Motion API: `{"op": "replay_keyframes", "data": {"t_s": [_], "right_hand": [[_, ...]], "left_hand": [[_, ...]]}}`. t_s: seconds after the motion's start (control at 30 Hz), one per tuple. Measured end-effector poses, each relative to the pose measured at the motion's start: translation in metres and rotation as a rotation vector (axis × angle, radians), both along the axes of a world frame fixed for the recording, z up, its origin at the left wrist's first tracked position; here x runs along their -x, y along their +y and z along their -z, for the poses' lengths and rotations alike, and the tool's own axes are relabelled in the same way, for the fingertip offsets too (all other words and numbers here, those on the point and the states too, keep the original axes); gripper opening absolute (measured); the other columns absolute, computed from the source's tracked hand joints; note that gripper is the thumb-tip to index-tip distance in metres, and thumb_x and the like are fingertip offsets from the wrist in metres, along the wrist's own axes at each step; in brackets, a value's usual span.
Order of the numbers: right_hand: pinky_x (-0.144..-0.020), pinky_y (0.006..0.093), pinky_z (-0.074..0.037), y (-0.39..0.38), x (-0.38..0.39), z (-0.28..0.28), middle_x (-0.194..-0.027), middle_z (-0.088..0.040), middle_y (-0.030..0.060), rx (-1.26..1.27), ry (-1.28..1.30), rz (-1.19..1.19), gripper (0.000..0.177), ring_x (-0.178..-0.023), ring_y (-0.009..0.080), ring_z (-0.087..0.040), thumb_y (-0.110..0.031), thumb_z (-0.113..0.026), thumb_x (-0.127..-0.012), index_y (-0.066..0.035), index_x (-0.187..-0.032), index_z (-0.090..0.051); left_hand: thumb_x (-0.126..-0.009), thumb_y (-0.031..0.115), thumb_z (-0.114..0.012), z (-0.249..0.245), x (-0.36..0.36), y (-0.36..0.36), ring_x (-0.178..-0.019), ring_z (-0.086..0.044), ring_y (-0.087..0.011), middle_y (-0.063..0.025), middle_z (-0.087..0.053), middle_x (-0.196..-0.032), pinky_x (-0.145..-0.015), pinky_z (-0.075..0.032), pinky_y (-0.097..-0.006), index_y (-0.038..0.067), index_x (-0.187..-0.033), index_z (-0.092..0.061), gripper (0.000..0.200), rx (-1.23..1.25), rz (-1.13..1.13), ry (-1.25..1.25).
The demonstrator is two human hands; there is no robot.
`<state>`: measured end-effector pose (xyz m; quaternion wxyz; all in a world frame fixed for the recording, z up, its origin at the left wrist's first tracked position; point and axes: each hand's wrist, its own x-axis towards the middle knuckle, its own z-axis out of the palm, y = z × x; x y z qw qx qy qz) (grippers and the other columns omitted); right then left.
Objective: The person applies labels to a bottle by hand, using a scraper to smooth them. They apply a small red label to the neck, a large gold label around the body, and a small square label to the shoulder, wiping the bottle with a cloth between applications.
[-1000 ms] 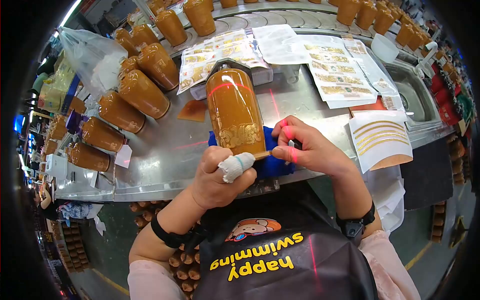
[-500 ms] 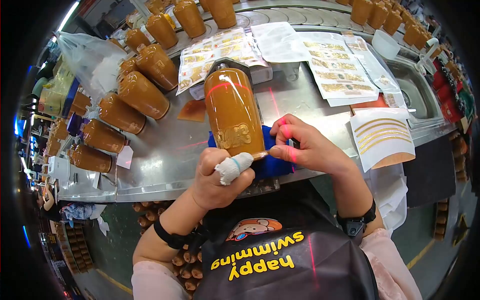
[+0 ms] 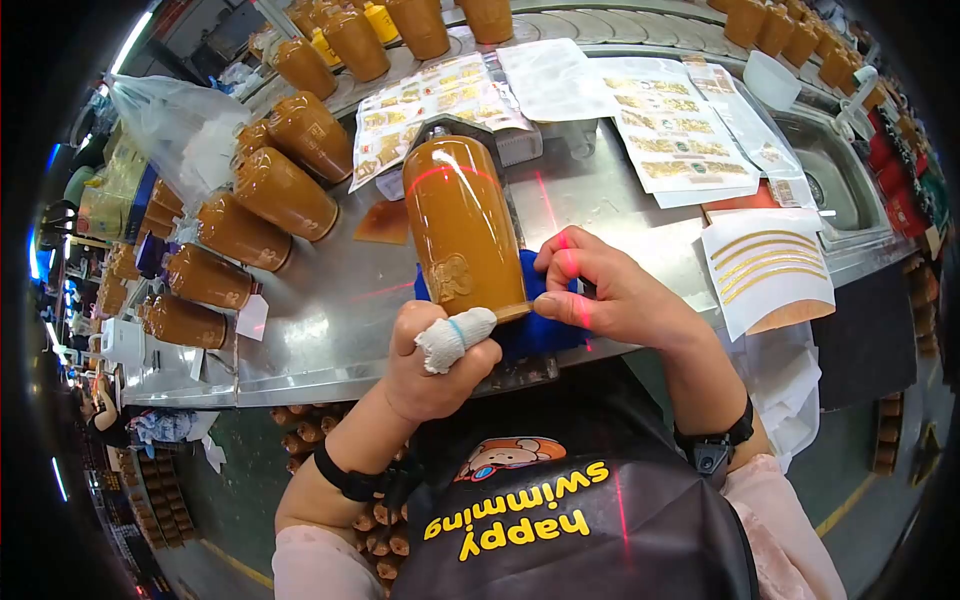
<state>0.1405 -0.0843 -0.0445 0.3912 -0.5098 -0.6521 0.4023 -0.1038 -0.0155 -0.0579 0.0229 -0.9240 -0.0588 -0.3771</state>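
A glossy brown bottle (image 3: 465, 215) lies tilted in front of me with its base towards me. A raised emblem shows on its left side, near the base. My left hand (image 3: 425, 375) is closed around the base end, a white knitted cover on one digit. At the base's right edge my right hand (image 3: 625, 295) is closed in a pinch, thumb and finger touching the end of a thin pale-gold strip (image 3: 515, 311) that runs along the rim. Blue cloth (image 3: 545, 335) lies under the bottle, and a dark angular holder (image 3: 435, 128) stands at its far end.
Several brown bottles (image 3: 285, 195) stand on the left of the metal table (image 3: 330, 345). Sheets of gold decals (image 3: 675, 135) lie behind, and a white sheet with curved gold strips (image 3: 765, 265) lies at right. Beyond are a sink (image 3: 835, 185) and a conveyor (image 3: 590, 30) carrying bottles.
The bottle has turned, bringing its emblem further to the left. My left hand has shifted slightly left with it, while my right hand stays at the base's right edge. Bottles on the conveyor have moved right.
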Motion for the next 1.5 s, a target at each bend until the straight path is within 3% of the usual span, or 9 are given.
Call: {"op": "replay_keyframes", "data": {"t_s": [0.27,0.53,0.63,0.73,0.83,1.07,1.17,1.33,1.5], "right_hand": [[-0.087,0.0275,-0.040,0.000,-0.002,0.002,-0.108,-0.050,0.0065,0.007,-0.012,-0.003,0.025,-0.098,0.0146,-0.047,-0.020,-0.073,-0.086,-0.007,-0.080,-0.054],[-0.079,0.0258,-0.039,-0.010,0.002,-0.041,-0.110,-0.051,0.0050,-0.091,0.063,-0.075,0.026,-0.087,0.0118,-0.044,-0.022,-0.072,-0.087,-0.007,-0.077,-0.053],[-0.076,0.0309,-0.045,-0.008,-0.001,-0.026,-0.103,-0.054,0.0100,-0.108,0.078,-0.005,0.024,-0.090,0.0214,-0.053,-0.019,-0.074,-0.084,-0.003,-0.081,-0.056],[-0.076,0.0312,-0.045,-0.009,-0.004,-0.014,-0.103,-0.054,0.0109,-0.106,0.059,0.027,0.025,-0.091,0.0218,-0.053,-0.020,-0.074,-0.085,-0.002,-0.082,-0.057],[-0.079,0.0255,-0.040,-0.007,-0.006,-0.008,-0.110,-0.051,0.0049,-0.012,0.064,0.026,0.026,-0.090,0.0115,-0.046,-0.024,-0.072,-0.088,-0.007,-0.080,-0.053],[-0.082,0.0262,-0.040,-0.005,-0.007,-0.002,-0.110,-0.051,0.0056,0.011,0.033,0.013,0.026,-0.094,0.0127,-0.047,-0.023,-0.072,-0.088,-0.007,-0.080,-0.053],[-0.083,0.0263,-0.039,-0.004,-0.005,-0.001,-0.110,-0.051,0.0059,0.019,0.039,0.008,0.025,-0.095,0.0132,-0.046,-0.021,-0.072,-0.088,-0.007,-0.080,-0.053],[-0.083,0.0263,-0.040,-0.003,0.000,-0.001,-0.109,-0.051,0.0063,-0.022,0.039,0.002,0.024,-0.096,0.0138,-0.047,-0.020,-0.072,-0.088,-0.006,-0.080,-0.054],[-0.082,0.0268,-0.041,0.000,0.004,-0.001,-0.109,-0.051,0.0066,-0.063,-0.017,0.015,0.026,-0.094,0.0148,-0.048,-0.021,-0.073,-0.087,-0.006,-0.080,-0.054]], "left_hand": [[-0.061,0.009,-0.072,-0.017,-0.011,0.010,-0.095,-0.050,-0.0234,-0.0009,-0.062,-0.109,-0.073,-0.044,-0.0365,0.017,-0.084,-0.069,0.025,-0.100,0.115,0.083],[-0.067,-0.001,-0.075,0.005,0.015,-0.003,-0.092,-0.046,-0.0291,-0.0090,-0.064,-0.110,-0.075,-0.040,-0.0404,0.016,-0.084,-0.058,0.030,0.058,-0.120,-0.055],[-0.068,-0.002,-0.074,0.008,0.016,-0.002,-0.093,-0.046,-0.0287,-0.0085,-0.064,-0.109,-0.074,-0.041,-0.0394,0.016,-0.083,-0.058,0.029,0.046,-0.074,-0.039],[-0.062,0.004,-0.072,0.011,0.017,0.000,-0.093,-0.047,-0.0269,-0.0066,-0.063,-0.107,-0.073,-0.041,-0.0386,0.017,-0.081,-0.060,0.026,-0.003,-0.054,-0.034],[-0.056,0.009,-0.071,0.007,0.010,0.003,-0.093,-0.047,-0.0253,-0.0056,-0.063,-0.107,-0.072,-0.041,-0.0378,0.018,-0.080,-0.062,0.027,-0.055,0.017,-0.057],[-0.056,0.015,-0.072,-0.006,-0.007,0.008,-0.096,-0.047,-0.0211,0.0000,-0.061,-0.108,-0.073,-0.040,-0.0350,0.020,-0.080,-0.066,0.026,-0.169,0.090,0.030],[-0.058,0.016,-0.073,-0.017,-0.019,0.005,-0.097,-0.046,-0.0209,0.0011,-0.062,-0.107,-0.076,-0.040,-0.0351,0.020,-0.083,-0.067,0.027,-0.255,0.045,0.097],[-0.076,0.019,-0.078,-0.008,-0.014,0.000,-0.111,-0.052,-0.0282,-0.0102,-0.061,-0.115,-0.087,-0.039,-0.0427,0.019,-0.112,-0.060,0.040,0.017,-0.217,-0.075],[-0.085,0.021,-0.073,0.006,-0.004,-0.005,-0.107,-0.053,-0.0296,-0.0106,-0.062,-0.113,-0.087,-0.039,-0.0438,0.013,-0.112,-0.054,0.034,0.110,-0.247,-0.187]]}}
